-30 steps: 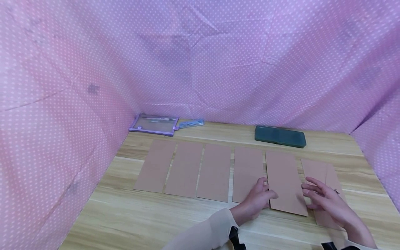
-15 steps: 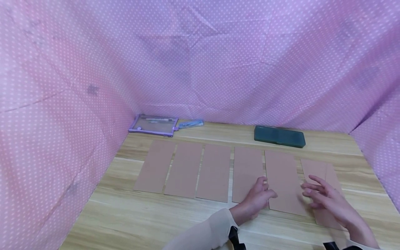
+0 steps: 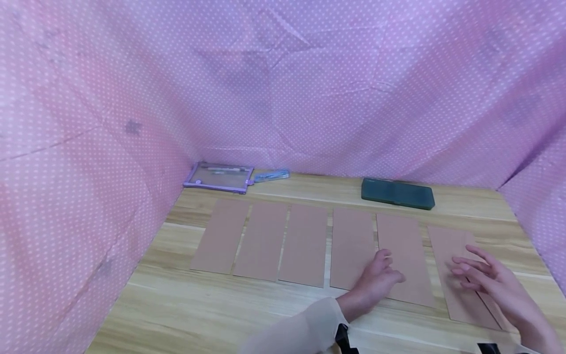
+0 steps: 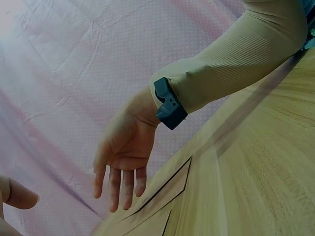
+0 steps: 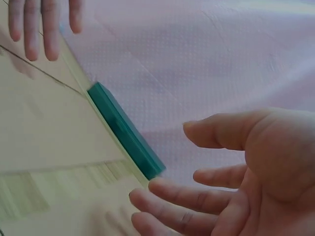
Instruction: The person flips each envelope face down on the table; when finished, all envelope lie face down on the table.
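Several flat brown cardboard sheets lie in a row, among them the fifth cardboard sheet [image 3: 404, 236]. My left hand [image 3: 373, 282] is low over its left edge, fingers loosely bent with nothing in them; its thumb [image 4: 20, 194] shows at the edge of the left wrist view. Above the rightmost cardboard sheet [image 3: 446, 246] my right hand [image 3: 499, 285] hovers with fingers spread and relaxed, casting a shadow on it. A dark edge runs beneath this hand, where a second sheet overlaps. In the right wrist view the right palm [image 5: 290, 162] holds nothing.
Behind the row stand a dark green pencil box [image 3: 398, 193], a blue clear packet [image 3: 271, 175] and a purple-edged zip pouch [image 3: 218, 177] with pens inside. Pink dotted cloth [image 3: 283, 98] encloses the back and sides of the wooden table [image 3: 199, 309].
My right hand has moved right, from beside the fifth sheet to above the rightmost sheets. My left hand has shifted slightly right. The fifth sheet stays in its place.
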The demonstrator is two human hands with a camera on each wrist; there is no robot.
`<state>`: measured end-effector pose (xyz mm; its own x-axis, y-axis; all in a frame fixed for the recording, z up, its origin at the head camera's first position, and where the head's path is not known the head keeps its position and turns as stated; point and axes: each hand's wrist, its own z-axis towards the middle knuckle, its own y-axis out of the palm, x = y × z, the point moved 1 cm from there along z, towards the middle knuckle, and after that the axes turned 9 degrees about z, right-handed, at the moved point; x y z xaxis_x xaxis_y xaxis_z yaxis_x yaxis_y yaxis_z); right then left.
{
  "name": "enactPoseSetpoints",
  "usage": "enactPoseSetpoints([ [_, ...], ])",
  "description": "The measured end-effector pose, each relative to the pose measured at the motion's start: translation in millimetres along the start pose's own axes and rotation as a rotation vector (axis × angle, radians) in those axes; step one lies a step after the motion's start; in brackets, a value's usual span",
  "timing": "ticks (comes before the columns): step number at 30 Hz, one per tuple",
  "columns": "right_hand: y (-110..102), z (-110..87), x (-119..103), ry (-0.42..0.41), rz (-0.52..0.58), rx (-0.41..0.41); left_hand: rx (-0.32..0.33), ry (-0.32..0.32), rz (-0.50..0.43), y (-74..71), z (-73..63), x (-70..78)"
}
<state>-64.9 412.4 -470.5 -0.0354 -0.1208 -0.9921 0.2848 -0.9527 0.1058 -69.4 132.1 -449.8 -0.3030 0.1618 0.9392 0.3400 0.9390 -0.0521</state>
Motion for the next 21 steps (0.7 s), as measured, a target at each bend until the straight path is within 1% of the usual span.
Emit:
enactPoseSetpoints([
  [5,-17,-7.5,4,-0.059,0.075,0.018,-0.006,-0.025,0.030,13.2,2.5,-2.6],
  [9,-30,-13.3,10,-0.085,0.114,0.058,-0.028,-0.036,0.052,22.8,4.6,-5.4],
  [14,-40,-19.9,14,-0.065,0.090,0.152,-0.063,-0.011,0.051,33.3,8.2,-5.5],
  [15,-41,-20.6,15,-0.044,0.058,0.178,-0.070,-0.006,0.054,35.6,8.6,-5.3],
  [17,-42,-22.2,15,-0.013,-0.070,0.219,-0.093,0.001,0.066,40.1,9.2,-4.9],
  [21,-45,-22.9,13,0.061,-0.434,0.283,-0.136,0.015,0.084,50.0,9.9,-5.2],
])
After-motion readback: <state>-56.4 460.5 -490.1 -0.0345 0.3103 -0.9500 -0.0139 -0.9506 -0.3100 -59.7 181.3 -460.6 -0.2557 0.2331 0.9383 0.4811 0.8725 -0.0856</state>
